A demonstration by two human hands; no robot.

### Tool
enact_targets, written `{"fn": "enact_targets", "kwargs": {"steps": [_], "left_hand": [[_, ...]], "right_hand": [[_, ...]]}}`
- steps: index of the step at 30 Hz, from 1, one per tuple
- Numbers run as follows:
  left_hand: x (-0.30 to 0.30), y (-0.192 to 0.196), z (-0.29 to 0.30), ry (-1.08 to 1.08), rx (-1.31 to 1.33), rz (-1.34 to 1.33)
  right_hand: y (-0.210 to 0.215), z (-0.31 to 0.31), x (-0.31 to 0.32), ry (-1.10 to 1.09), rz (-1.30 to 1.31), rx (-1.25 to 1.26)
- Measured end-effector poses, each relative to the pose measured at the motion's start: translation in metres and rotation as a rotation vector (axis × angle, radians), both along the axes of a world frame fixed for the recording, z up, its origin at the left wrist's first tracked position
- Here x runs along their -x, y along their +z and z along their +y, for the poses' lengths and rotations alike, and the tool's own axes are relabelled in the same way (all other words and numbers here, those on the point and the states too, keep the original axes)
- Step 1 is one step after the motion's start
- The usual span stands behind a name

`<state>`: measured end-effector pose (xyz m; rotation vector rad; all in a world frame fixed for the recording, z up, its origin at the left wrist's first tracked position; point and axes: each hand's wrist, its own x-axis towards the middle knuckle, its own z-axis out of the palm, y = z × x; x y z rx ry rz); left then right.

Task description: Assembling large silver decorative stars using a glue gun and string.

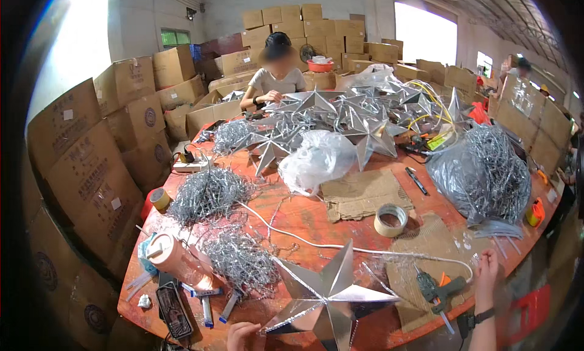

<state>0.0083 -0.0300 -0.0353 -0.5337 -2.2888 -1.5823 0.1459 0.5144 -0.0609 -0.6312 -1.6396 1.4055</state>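
A shiny silver five-pointed star (pixel 331 299) lies at the front of the table, with sparkly tinsel trim along some of its ridges. At its lower left tip, my left hand (pixel 241 336) is closed, fingers pinching that tip. My right hand (pixel 486 272) is raised off to the right, fingers drawn together; whatever they may hold is too small to make out. Between the star and this hand, a dark green hot glue gun (pixel 437 288) with an orange trigger rests on cardboard, a glue stick poking out of it. Behind the star's left side sits a heap of silver tinsel (pixel 240 259).
Tape roll (pixel 390 221), marker (pixel 417 180), cardboard piece (pixel 362 194) and white cord (pixel 316 244) lie mid-table. Left: pink tumbler (pixel 182 263), black phone-like object (pixel 174 311). Right: bag of tinsel (pixel 486 174). Beyond, a person (pixel 278 77) sits behind piled stars (pixel 328 110); cartons (pixel 79 168) line the left.
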Motion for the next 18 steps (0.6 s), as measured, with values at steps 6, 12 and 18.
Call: {"fn": "enact_targets", "kwargs": {"steps": [6, 12, 18], "left_hand": [[-0.001, 0.027, 0.008, 0.093, 0.069, 0.010], [0.001, 0.026, 0.006, 0.109, 0.064, 0.044], [0.005, 0.011, -0.002, 0.076, 0.042, 0.059]], "right_hand": [[0.008, -0.006, -0.008, -0.069, -0.023, 0.039], [0.010, -0.015, 0.007, -0.077, 0.081, 0.055], [0.003, -0.004, 0.002, -0.058, 0.030, -0.025]]}}
